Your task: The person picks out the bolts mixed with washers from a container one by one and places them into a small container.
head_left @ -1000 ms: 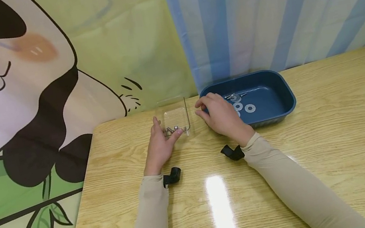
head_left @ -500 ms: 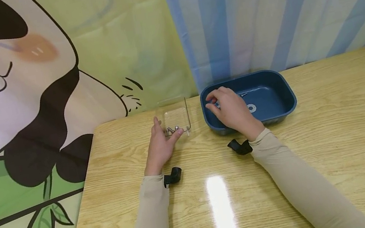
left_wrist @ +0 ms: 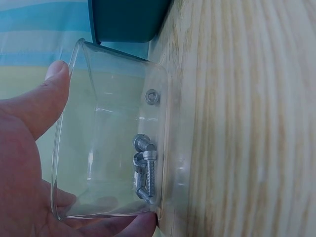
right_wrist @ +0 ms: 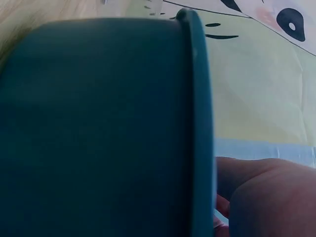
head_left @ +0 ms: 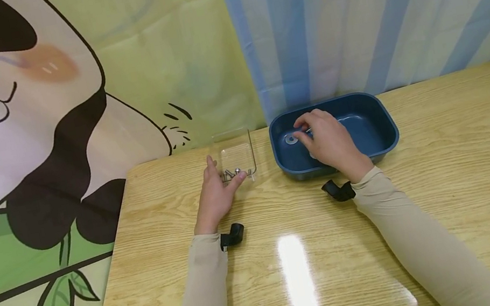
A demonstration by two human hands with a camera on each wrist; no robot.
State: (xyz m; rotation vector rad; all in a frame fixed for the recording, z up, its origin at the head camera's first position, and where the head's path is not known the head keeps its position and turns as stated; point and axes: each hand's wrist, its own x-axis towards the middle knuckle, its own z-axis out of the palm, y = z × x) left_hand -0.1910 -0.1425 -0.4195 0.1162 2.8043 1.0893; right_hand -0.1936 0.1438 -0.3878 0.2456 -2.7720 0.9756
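My left hand (head_left: 214,196) holds a clear plastic box (head_left: 236,150) at its near left corner. In the left wrist view the thumb (left_wrist: 57,89) presses the rim and the fingers go round the near side. Several silver socket-head screws (left_wrist: 150,170) lie inside, one apart from the others. My right hand (head_left: 332,140) is inside the blue basin (head_left: 375,154), palm down, its fingers bent and a gap showing between thumb and forefinger. A flat metal washer (head_left: 290,139) lies left of its fingertips; the hand covers other pieces. In the right wrist view the basin wall (right_wrist: 108,123) hides the fingertips.
Both containers stand side by side at the back of the wood-grain table (head_left: 269,291), the box left of the basin. A printed curtain (head_left: 179,60) hangs right behind them. Each wrist carries a small black camera mount (head_left: 232,235).
My right hand has moved rightward from the basin's left rim to over its middle, uncovering a washer at the left and covering pieces farther right. The left hand and box stay put.
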